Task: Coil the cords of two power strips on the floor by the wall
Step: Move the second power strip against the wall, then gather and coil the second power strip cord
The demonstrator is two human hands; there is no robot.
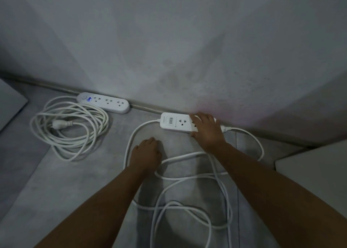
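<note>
- Leftmost, the first cord [69,127] already lies coiled on the floor [37,182], its plug [61,124] resting inside the loops.
- Just beyond it, the first power strip [103,102] sits flat against the wall [169,41], a small blue display lit at its left end.
- Next, your left hand [147,152] rests knuckles-up on the floor inside a bend of the second cord [187,180] — fingers curled under, and whether they hold anything cannot be told.
- That cord sprawls in loose, uncoiled loops between your forearms.
- Further right, your right hand [206,130] lies on the second power strip [173,122] by the wall — fingers spread over its right end, gripping its edges.
</note>
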